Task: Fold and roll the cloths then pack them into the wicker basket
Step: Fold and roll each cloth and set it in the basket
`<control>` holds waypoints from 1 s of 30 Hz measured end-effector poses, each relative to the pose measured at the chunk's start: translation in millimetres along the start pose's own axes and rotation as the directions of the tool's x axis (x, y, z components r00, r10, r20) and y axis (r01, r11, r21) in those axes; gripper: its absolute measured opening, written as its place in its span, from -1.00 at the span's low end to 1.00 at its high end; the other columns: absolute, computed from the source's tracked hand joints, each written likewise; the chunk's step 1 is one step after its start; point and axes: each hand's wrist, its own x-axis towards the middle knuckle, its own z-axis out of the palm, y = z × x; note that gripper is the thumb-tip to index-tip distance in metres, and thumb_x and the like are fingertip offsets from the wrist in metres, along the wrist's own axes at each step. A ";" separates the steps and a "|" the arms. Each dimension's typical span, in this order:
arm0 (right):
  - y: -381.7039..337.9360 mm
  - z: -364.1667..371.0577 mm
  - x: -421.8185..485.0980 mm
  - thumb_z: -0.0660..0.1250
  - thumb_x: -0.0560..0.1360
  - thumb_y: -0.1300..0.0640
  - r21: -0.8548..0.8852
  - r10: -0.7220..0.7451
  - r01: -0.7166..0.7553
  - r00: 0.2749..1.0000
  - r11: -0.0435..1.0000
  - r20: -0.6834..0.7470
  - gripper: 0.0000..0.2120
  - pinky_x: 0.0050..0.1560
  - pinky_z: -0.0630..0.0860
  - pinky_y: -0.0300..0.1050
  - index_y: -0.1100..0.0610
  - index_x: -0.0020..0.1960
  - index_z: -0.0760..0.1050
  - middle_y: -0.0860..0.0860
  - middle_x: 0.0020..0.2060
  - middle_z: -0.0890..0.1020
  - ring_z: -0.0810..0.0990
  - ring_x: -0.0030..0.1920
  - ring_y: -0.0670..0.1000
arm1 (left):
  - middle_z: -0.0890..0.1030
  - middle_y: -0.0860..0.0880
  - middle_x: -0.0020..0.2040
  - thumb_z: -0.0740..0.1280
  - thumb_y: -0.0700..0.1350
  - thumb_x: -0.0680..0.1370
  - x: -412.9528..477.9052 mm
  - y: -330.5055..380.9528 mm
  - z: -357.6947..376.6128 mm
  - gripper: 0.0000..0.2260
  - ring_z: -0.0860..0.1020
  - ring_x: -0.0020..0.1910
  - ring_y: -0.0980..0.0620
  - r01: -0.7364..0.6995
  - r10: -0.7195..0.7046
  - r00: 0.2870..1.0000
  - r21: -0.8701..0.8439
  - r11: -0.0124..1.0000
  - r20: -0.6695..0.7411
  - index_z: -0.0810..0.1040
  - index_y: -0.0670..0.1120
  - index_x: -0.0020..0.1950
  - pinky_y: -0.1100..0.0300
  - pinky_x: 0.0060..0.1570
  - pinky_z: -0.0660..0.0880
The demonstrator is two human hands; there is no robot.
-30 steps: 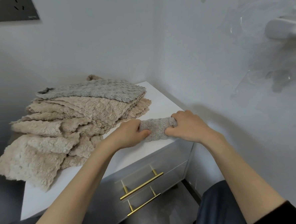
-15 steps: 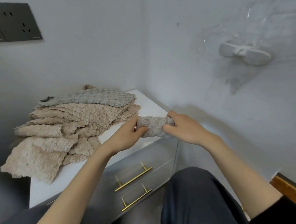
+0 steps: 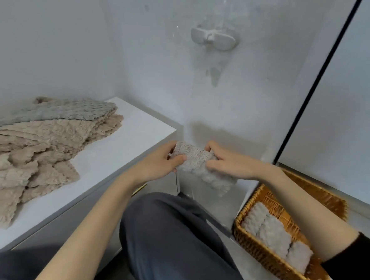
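Holding roll [image 3: 203, 168] in mid-air past the surface [image 3: 126, 147] corner, up-left of basket [image 3: 256, 251]. Left hand [image 3: 159, 163] and right hand [image 3: 231, 165] each curl round one end; I judge this keeps it from unwinding. Packed rolls [image 3: 274, 234] line the basket's near wall. Pile [image 3: 39, 144] lies on surface.

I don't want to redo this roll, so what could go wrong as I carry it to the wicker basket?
The rolled grey cloth, held in the air between left hand and right hand, has a loose end hanging below, so it may unroll. The wicker basket already holds a row of rolled cloths; squeezing this one in could loosen them.
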 end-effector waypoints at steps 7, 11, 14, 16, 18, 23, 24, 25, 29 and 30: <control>60.5 20.4 -65.1 0.22 0.44 -0.03 0.274 0.114 -0.119 0.993 0.954 0.033 -0.77 -0.29 0.26 -0.27 -0.01 0.02 0.25 -0.09 -0.27 0.27 0.24 -0.34 -0.17 | 0.58 -0.12 0.12 0.24 -0.10 0.61 9.6 9.1 64.5 -0.78 0.57 0.01 -0.03 -0.006 -0.013 0.969 0.075 0.997 0.246 0.47 -0.15 0.22 0.25 -0.03 0.52; 94.0 31.3 -94.3 0.25 0.29 -0.09 0.409 0.201 -0.214 0.977 0.887 0.076 -0.66 -0.18 0.29 -0.07 -0.02 0.01 0.29 0.03 -0.20 0.31 0.28 -0.21 0.00 | 0.54 -0.12 -0.05 0.25 -0.07 0.61 18.5 13.3 101.7 -0.79 0.48 -0.14 -0.01 -0.040 -0.018 0.940 0.163 0.986 0.341 0.45 -0.21 0.12 0.14 -0.11 0.42; 121.3 39.3 -113.2 0.27 0.27 -0.01 0.507 0.235 -0.243 0.969 0.827 0.081 -0.58 0.01 0.39 -0.11 0.09 0.09 0.34 0.01 -0.06 0.43 0.42 -0.05 -0.05 | 0.53 -0.18 0.05 0.24 -0.05 0.61 28.7 18.3 131.2 -0.76 0.46 -0.09 -0.05 -0.059 -0.035 0.913 0.217 0.974 0.406 0.42 -0.21 0.13 0.10 -0.05 0.38; 136.8 43.9 -122.4 0.25 0.28 0.06 0.549 0.252 -0.247 0.965 0.799 0.067 -0.72 -0.12 0.32 -0.22 0.04 -0.03 0.33 -0.11 -0.17 0.35 0.34 -0.19 -0.19 | 0.51 -0.24 0.15 0.24 -0.06 0.62 36.1 19.9 149.3 -0.75 0.46 -0.03 -0.07 -0.056 -0.052 0.891 0.223 0.973 0.452 0.42 -0.23 0.17 0.10 -0.02 0.37; 153.4 47.9 -130.3 0.25 0.29 0.07 0.571 0.299 -0.275 0.953 0.773 0.054 -0.77 -0.13 0.27 -0.15 0.03 -0.08 0.31 -0.12 -0.19 0.33 0.31 -0.20 -0.16 | 0.50 -0.22 0.17 0.24 -0.05 0.61 43.4 18.9 167.0 -0.73 0.48 0.07 -0.14 -0.035 -0.071 0.871 0.206 0.978 0.486 0.42 -0.20 0.22 0.05 0.07 0.42; 206.8 64.1 -153.3 0.29 0.26 -0.07 0.643 0.450 -0.371 0.892 0.670 0.046 -0.65 -0.08 0.33 -0.10 0.05 -0.04 0.31 -0.02 -0.09 0.37 0.35 -0.07 -0.03 | 0.38 -0.04 0.37 0.22 0.01 0.62 56.2 11.4 214.2 -0.55 0.39 0.26 0.05 0.086 -0.133 0.884 0.122 0.989 0.448 0.25 -0.08 0.47 0.24 0.16 0.32; 220.4 68.6 -158.2 0.29 0.24 -0.10 0.658 0.510 -0.405 0.860 0.634 0.038 -0.61 -0.07 0.34 -0.07 0.05 -0.02 0.32 0.00 -0.08 0.38 0.37 -0.05 -0.01 | 0.34 -0.05 0.42 0.21 0.01 0.62 58.6 9.6 223.3 -0.54 0.37 0.33 0.03 0.112 -0.143 0.891 0.097 0.989 0.431 0.22 -0.07 0.49 0.24 0.17 0.28; 232.5 73.5 -161.5 0.30 0.23 -0.12 0.672 0.573 -0.439 0.819 0.596 0.026 -0.57 -0.06 0.36 -0.06 0.05 0.01 0.33 0.01 -0.06 0.40 0.40 -0.03 0.00 | 0.31 -0.05 0.45 0.20 0.01 0.63 59.1 7.3 228.6 -0.54 0.34 0.39 0.01 0.134 -0.154 0.900 0.076 0.988 0.408 0.21 -0.06 0.50 0.25 0.18 0.26; 284.0 97.1 -169.6 0.31 0.32 -0.04 0.803 0.817 -0.464 0.574 0.373 -0.048 -0.62 -0.19 0.41 -0.09 0.14 0.02 0.32 0.07 -0.08 0.43 0.46 -0.10 0.01 | 0.37 0.00 0.43 0.18 -0.03 0.63 60.1 -6.2 246.7 -0.61 0.33 0.39 0.07 0.156 -0.162 0.920 0.046 0.987 0.358 0.29 -0.05 0.46 0.29 0.18 0.25; 295.8 104.0 -169.1 0.30 0.37 0.02 0.845 0.860 -0.432 0.508 0.315 -0.061 -0.71 -0.25 0.40 -0.10 0.14 -0.03 0.31 0.09 -0.14 0.42 0.46 -0.18 0.01 | 0.39 0.00 0.41 0.18 -0.04 0.63 60.0 -10.2 250.5 -0.63 0.35 0.37 0.08 0.155 -0.162 0.920 0.049 0.987 0.357 0.32 -0.05 0.44 0.29 0.19 0.26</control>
